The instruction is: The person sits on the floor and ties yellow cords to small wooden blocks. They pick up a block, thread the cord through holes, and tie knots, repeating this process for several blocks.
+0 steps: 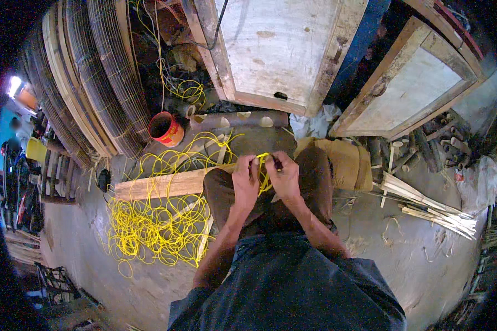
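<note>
Above my lap, my left hand (245,177) and my right hand (283,176) are close together, fingers pinched on a thin yellow cord (264,156). A short bright stretch of it runs between the fingertips, and loops hang below, between my knees. Something small and dark shows at the right fingers; I cannot make out what it is. To the left, a large tangled heap of the same yellow cord (149,234) lies on the floor. More loops spread over a wooden plank (143,188) that reaches toward my left knee.
A red bucket (167,130) stands beside a brown tube with cut holes (240,120). Tall rolled slatted mats (83,66) lean at the left. Framed white panels (281,49) stand ahead. Split pale sticks (433,209) and brown cardboard (345,163) lie to the right.
</note>
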`<state>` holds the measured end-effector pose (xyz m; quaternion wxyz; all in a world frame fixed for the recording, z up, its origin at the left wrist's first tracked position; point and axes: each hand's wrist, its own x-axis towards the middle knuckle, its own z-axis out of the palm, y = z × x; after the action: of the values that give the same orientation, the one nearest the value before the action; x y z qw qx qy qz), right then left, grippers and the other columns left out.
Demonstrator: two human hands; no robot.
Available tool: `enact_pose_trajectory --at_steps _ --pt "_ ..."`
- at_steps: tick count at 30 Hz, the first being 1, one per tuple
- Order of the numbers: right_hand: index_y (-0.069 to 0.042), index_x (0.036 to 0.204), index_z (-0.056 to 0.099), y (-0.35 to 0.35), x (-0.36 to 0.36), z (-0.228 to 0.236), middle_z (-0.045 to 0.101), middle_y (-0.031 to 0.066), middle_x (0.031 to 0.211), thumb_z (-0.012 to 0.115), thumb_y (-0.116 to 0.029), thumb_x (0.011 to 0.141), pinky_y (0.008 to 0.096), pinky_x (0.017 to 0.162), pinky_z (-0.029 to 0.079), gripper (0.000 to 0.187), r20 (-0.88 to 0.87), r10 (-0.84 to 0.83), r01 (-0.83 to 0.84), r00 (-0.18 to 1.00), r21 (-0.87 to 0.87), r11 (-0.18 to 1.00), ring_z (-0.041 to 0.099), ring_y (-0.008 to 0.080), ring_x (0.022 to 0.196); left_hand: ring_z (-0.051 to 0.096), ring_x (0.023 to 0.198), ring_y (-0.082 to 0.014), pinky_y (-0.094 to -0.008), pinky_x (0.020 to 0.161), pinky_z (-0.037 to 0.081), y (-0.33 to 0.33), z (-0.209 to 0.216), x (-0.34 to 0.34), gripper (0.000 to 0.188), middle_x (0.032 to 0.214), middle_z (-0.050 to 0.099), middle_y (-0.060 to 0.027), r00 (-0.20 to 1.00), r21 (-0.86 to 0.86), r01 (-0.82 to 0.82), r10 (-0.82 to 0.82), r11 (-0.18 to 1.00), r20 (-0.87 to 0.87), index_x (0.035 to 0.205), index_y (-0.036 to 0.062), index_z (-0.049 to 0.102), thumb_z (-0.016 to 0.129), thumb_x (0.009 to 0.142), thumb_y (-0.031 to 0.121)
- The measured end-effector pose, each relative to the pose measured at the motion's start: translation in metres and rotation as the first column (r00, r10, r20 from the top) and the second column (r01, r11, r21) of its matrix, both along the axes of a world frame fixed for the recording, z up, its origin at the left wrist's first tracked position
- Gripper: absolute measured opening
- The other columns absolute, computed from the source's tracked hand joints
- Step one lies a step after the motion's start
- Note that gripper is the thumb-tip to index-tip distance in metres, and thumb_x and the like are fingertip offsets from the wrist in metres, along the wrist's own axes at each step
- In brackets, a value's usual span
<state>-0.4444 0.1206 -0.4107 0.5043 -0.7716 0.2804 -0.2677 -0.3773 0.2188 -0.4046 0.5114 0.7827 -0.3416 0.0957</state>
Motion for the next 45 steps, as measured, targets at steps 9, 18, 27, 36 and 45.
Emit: enact_pose_trajectory --at_steps 9,18,27,36,45 --pt "0.001 0.104 0.061 -0.025 -0.010 -0.054 0.066 0.0129 0.098 0.059 -0.022 0.087 0.0364 0.073 0.050 0.028 0.031 -0.098 0.065 0.995 0.551 0.832 0.062 0.0247 0.084 0.047 0.060 -0.0061 -0.0233 0.052 0.039 -0.010 -0.010 -0.026 0.017 0.076 0.054 0.0018 0.455 -0.373 0.109 -0.380 0.921 -0.805 0.094 0.0070 0.056 0.056 0.094 0.024" --pt "-0.005 0.105 0.064 -0.030 -0.054 -0.020 0.054 0.0180 0.110 0.067 -0.019 0.079 0.0444 0.092 0.043 0.029 -0.150 0.188 -0.234 0.971 -0.408 0.882 0.051 0.0388 0.104 0.061 0.070 -0.0304 -0.0369 0.062 0.048 0.009 -0.018 -0.001 0.010 0.077 0.061 -0.0135 0.934 0.196 0.357 -0.355 0.913 -0.048 0.088 0.0003 0.055 0.062 0.082 0.004" --pt "-0.001 0.092 0.059 -0.037 -0.163 0.017 0.059 0.0044 0.079 0.048 -0.026 0.096 0.0237 0.059 0.046 0.028 -0.227 0.042 0.119 0.973 0.648 0.752 0.055 0.0113 0.072 0.057 0.079 -0.0324 -0.0392 0.067 0.048 0.013 -0.081 0.012 0.013 0.081 0.055 -0.0112 0.855 0.201 0.519 -0.505 0.831 -0.120 0.090 0.0036 0.056 0.063 0.079 0.004" --pt "-0.011 0.080 0.050 -0.111 -0.188 0.057 0.047 0.0014 0.075 0.048 -0.035 0.094 0.0275 0.072 0.043 0.028 0.354 -0.617 -0.026 0.703 0.880 0.475 0.047 0.0126 0.072 0.059 0.078 -0.0203 -0.0318 0.066 0.047 0.019 -0.110 -0.013 0.026 0.085 0.059 -0.0086 0.406 -0.007 0.850 -0.664 0.526 -0.628 0.103 0.0047 0.066 0.069 0.079 0.014" --pt "-0.008 0.112 0.053 -0.072 -0.189 -0.021 0.045 -0.0047 0.077 0.048 -0.013 0.093 0.0213 0.053 0.031 0.020 -0.380 -0.168 0.257 0.910 0.199 0.946 0.037 0.0050 0.062 0.053 0.110 -0.0361 -0.0443 0.089 0.044 -0.089 -0.326 0.049 0.045 0.114 0.057 -0.0197 0.872 0.415 0.285 -0.055 0.864 -0.486 0.121 0.0029 0.055 0.060 0.086 0.031"
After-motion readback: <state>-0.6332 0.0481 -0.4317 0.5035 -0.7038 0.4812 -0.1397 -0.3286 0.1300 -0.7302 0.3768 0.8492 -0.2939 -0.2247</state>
